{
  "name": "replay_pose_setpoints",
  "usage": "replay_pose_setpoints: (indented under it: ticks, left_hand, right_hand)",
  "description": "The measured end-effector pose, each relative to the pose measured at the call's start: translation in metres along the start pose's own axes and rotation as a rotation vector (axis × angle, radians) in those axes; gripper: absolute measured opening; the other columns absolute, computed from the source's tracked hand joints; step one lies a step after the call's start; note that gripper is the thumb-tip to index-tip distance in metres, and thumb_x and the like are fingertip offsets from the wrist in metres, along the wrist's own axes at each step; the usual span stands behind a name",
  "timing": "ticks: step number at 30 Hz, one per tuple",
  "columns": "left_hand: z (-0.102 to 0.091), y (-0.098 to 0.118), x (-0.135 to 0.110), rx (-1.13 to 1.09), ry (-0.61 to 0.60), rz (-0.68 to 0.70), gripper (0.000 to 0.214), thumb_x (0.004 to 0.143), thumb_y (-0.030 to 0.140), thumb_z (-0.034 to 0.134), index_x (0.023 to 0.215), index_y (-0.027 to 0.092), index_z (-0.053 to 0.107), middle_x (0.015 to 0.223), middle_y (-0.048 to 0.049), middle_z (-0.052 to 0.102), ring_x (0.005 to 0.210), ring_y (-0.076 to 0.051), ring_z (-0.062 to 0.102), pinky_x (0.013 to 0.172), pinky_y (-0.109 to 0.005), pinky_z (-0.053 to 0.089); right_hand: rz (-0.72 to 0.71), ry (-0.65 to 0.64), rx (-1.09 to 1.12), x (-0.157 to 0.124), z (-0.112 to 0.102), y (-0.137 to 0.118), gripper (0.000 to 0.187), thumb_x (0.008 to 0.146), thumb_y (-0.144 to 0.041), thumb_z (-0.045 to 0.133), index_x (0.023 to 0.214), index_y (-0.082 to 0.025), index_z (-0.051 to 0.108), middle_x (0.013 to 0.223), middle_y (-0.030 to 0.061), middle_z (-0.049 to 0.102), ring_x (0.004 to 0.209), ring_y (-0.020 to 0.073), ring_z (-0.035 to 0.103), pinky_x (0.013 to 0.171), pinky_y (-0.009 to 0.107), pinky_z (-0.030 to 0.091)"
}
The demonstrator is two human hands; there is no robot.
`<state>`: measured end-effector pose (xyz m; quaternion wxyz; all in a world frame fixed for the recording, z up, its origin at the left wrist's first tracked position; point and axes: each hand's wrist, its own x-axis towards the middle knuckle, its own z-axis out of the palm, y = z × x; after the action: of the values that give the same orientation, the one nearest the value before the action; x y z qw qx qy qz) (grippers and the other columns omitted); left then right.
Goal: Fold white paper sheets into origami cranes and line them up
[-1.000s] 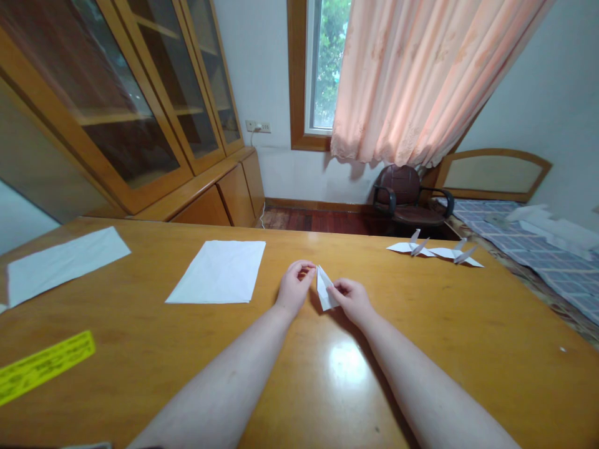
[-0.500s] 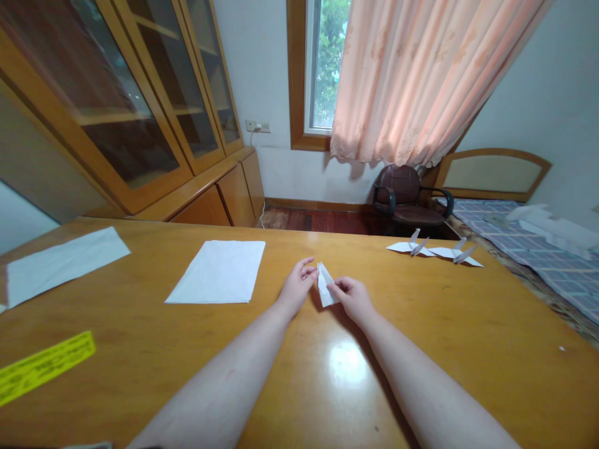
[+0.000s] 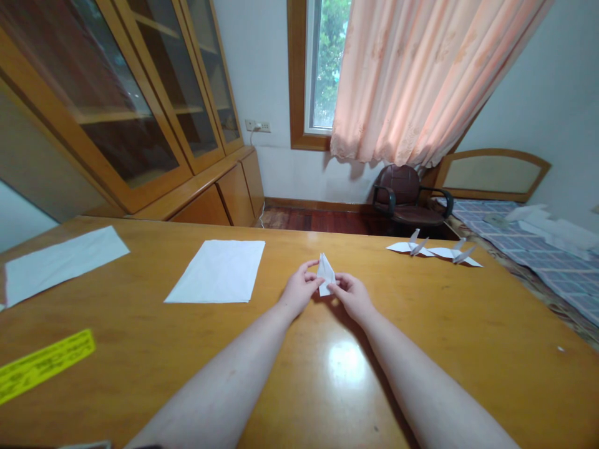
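Observation:
A small piece of folded white paper (image 3: pixel 326 272), pointed at the top, stands between my two hands just above the table. My left hand (image 3: pixel 300 288) pinches its left edge between thumb and fingers. On the lower right edge, my right hand (image 3: pixel 352 295) grips it with the thumb in front and the fingers behind. The fingertips behind the paper are partly hidden. Two folded paper cranes (image 3: pixel 416 248) with spread wings sit side by side at the far right of the table.
A stack of white paper sheets (image 3: pixel 219 271) lies left of my hands. Farther left are another white sheet (image 3: pixel 68 265) and a yellow label (image 3: pixel 47 366) on the wooden table (image 3: pixel 299 386). Beyond the far edge stand an armchair (image 3: pixel 406 193), a cabinet (image 3: pixel 234 193) and a bed (image 3: pixel 519 240).
My left fingers have closed onto the folded paper's left edge. The paper has turned more upright and faces me more squarely; my right hand still holds it.

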<state>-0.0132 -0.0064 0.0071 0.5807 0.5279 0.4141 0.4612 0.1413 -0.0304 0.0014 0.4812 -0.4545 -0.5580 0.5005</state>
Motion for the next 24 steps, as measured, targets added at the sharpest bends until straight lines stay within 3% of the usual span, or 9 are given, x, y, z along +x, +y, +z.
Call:
replay_pose_setpoints:
  ticks: [6, 10, 15, 21, 24]
  left_hand:
    - [0.0043, 0.001, -0.0029, -0.081, -0.07, 0.071, 0.057, 0.071, 0.015, 0.063, 0.124, 0.02, 0.043, 0.104, -0.0074, 0.062, 0.081, -0.013, 0.064, 0.077, -0.029, 0.05]
    - [0.0047, -0.0017, -0.0021, -0.03, -0.04, 0.076, 0.043, 0.071, 0.018, 0.063, 0.113, 0.018, 0.052, 0.105, -0.0077, 0.062, 0.082, -0.013, 0.062, 0.079, -0.029, 0.049]
    - [0.0034, -0.003, -0.0022, -0.001, -0.047, 0.049, 0.027, 0.078, 0.03, 0.057, 0.101, 0.016, 0.058, 0.088, -0.0051, 0.065, 0.074, -0.014, 0.061, 0.07, -0.028, 0.049]
    - [0.0087, 0.0029, -0.0049, -0.201, -0.07, 0.05, 0.058, 0.068, 0.015, 0.066, 0.121, 0.019, 0.043, 0.102, -0.0052, 0.061, 0.08, -0.012, 0.062, 0.078, -0.028, 0.047]
    - [0.0086, 0.0043, -0.0043, -0.239, -0.063, 0.019, 0.054, 0.067, 0.016, 0.068, 0.115, 0.018, 0.045, 0.101, -0.0061, 0.061, 0.081, -0.013, 0.063, 0.079, -0.029, 0.047]
  right_hand:
    - [0.037, 0.14, 0.104, 0.0054, -0.0019, 0.0062, 0.053, 0.068, -0.036, 0.067, 0.114, -0.014, 0.051, 0.062, -0.002, 0.062, 0.053, 0.012, 0.056, 0.055, 0.026, 0.045]
    - [0.006, 0.145, 0.117, 0.0059, -0.0021, 0.0061, 0.064, 0.069, -0.035, 0.066, 0.126, -0.016, 0.044, 0.062, -0.0037, 0.06, 0.054, 0.0116, 0.054, 0.056, 0.027, 0.045]
    - [0.0, 0.158, 0.153, 0.0058, 0.0, 0.0032, 0.058, 0.068, -0.035, 0.066, 0.12, -0.018, 0.048, 0.075, 0.0014, 0.064, 0.063, 0.014, 0.059, 0.058, 0.027, 0.048]
    - [-0.031, 0.271, 0.206, 0.0066, -0.0002, 0.005, 0.037, 0.062, -0.031, 0.073, 0.091, -0.021, 0.051, 0.077, -0.0012, 0.063, 0.057, 0.0121, 0.058, 0.051, 0.024, 0.048]
    - [-0.012, 0.287, 0.188, 0.0049, -0.0007, 0.0037, 0.03, 0.063, -0.032, 0.073, 0.08, -0.02, 0.052, 0.067, -0.0037, 0.06, 0.048, 0.0099, 0.054, 0.047, 0.024, 0.046]
